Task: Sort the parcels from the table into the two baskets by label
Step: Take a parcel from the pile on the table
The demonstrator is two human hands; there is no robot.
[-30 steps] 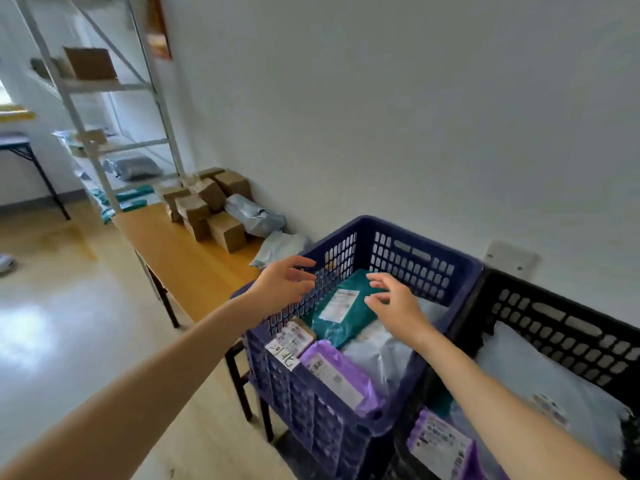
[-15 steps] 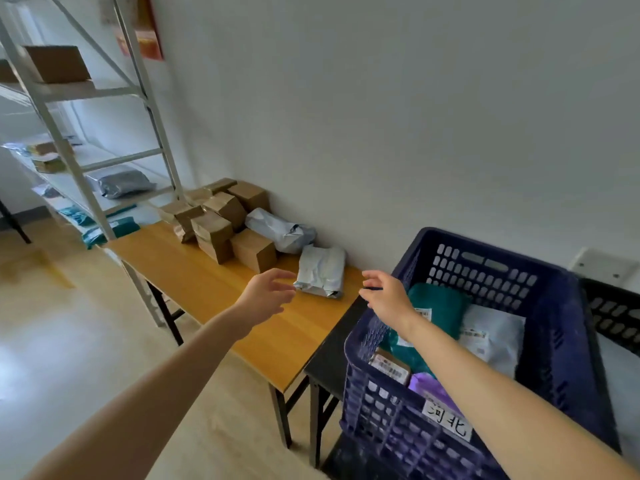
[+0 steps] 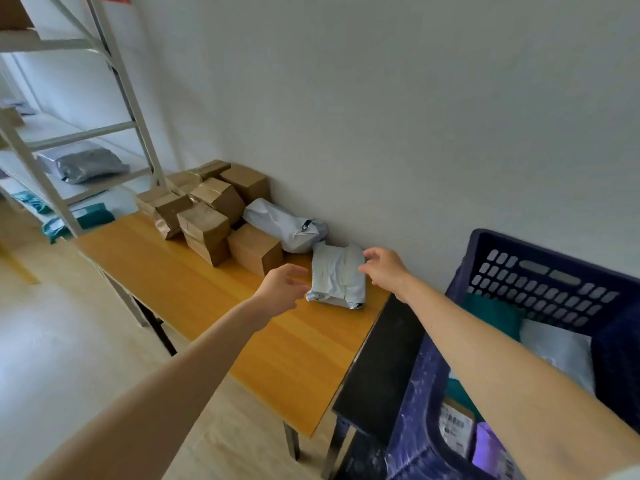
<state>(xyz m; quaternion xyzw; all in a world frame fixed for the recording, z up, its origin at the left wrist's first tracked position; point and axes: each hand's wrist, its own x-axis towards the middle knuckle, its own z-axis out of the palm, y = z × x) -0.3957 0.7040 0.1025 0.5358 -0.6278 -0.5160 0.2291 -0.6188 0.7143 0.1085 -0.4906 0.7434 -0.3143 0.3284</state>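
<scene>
Grey parcels (image 3: 337, 277), two, roughly seven cardboard boxes (image 3: 207, 223) (stacked), left hand (image 3: 280, 289), right hand (image 3: 386, 268), grip released

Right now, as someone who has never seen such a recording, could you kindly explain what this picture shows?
There is no machine here. A person wears a camera on the head, and it looks down at their own bare arms. The left hand and right hand are open on either side of a grey parcel on the wooden table; neither holds anything. Behind it lie a second grey bag and a pile of cardboard boxes. At the right is a blue basket with parcels inside, and at the left a metal shelf.
</scene>
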